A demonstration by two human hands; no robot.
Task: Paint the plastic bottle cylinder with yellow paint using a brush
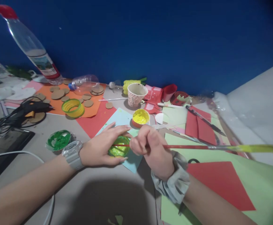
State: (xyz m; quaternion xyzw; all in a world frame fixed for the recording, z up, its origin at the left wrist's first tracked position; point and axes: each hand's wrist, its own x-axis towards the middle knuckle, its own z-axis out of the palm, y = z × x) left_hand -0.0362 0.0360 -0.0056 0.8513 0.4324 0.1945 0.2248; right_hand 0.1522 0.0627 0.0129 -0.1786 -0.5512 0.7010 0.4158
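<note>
My left hand (105, 145) curves around a small round container of light green paint (119, 147), thumb on the near side and fingers on the far side. My right hand (151, 145) is closed round a long red-handled paintbrush (188, 146). Its bristles, coated yellow-green, point to the right, and the thin handle end lies over the green container. A tub of yellow paint (141, 117) stands just beyond my hands. Left of my left wrist is a tub of dark green paint (58, 139). Light blue paper (133, 161) lies beneath the held container.
A paper cup (136, 94) stands behind the yellow paint. At the back left are a tall bottle (39, 56), a lying plastic bottle (87, 84) and cardboard discs (58, 94). A glue gun (30, 107) with cables lies left. Red paper (220, 184) lies on green sheets at right.
</note>
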